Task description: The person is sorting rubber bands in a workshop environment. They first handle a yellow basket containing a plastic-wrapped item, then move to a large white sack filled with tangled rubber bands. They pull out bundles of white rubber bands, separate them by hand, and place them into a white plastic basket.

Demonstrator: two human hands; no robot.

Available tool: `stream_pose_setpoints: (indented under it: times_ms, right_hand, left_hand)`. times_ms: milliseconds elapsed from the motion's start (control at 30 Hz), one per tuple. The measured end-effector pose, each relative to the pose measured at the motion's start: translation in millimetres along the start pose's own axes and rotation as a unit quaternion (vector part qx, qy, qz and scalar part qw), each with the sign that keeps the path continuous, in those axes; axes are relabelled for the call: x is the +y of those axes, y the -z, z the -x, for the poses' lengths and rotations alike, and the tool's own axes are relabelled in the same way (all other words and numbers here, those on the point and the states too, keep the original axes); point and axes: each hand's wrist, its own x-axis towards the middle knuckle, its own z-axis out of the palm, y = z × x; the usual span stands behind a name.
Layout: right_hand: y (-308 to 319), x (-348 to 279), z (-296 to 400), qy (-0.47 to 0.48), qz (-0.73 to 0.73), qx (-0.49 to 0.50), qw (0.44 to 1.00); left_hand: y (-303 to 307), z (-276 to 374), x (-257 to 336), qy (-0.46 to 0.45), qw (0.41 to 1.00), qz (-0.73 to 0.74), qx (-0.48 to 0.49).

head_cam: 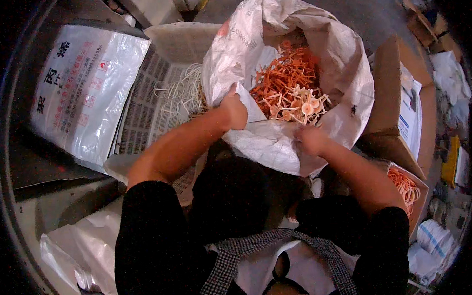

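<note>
A large white woven sack [346, 81] stands wide before me, its mouth rolled outward. Inside lies a heap of orange plastic pieces [291, 67], with cream-coloured ones [306, 106] on the near side. My left hand [234, 110] grips the sack's rim at the near left, thumb on top. At the near rim, below the cream pieces, my right hand [312, 141] is closed on the sack's fabric; it is slightly blurred and its fingertips are partly hidden by the fold.
Left of the sack is a bin with slatted walls [141, 111] holding thin white plastic rings [183, 91]. A printed plastic bag [89, 90] drapes over its side. At right stand an open cardboard box [382, 99] and a smaller box of pink-orange rings [407, 186].
</note>
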Motion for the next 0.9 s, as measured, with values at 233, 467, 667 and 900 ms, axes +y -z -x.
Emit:
stream_pose_setpoints:
  times_ms: [233, 467, 667, 900]
  right_hand:
    - [-0.9, 12.3, -95.3, 0.004, -0.010, -0.082, 0.997]
    - [70.4, 77.5, -137.7, -0.133, 0.190, 0.147, 0.962]
    - [68.7, 52.4, -100.2, -0.055, 0.087, 0.153, 0.983]
    - [-43.2, 70.8, -13.4, -0.038, 0.040, -0.216, 0.975]
  left_hand:
    - [-0.7, -8.0, 4.6, 0.043, 0.995, 0.088, 0.026]
    - [-9.4, -10.2, 6.0, 0.058, 0.982, 0.154, 0.090]
    - [-10.4, -12.1, 6.6, 0.049, 0.982, 0.153, 0.097]
    - [-9.9, -4.2, 10.4, 0.032, 0.976, 0.178, 0.125]
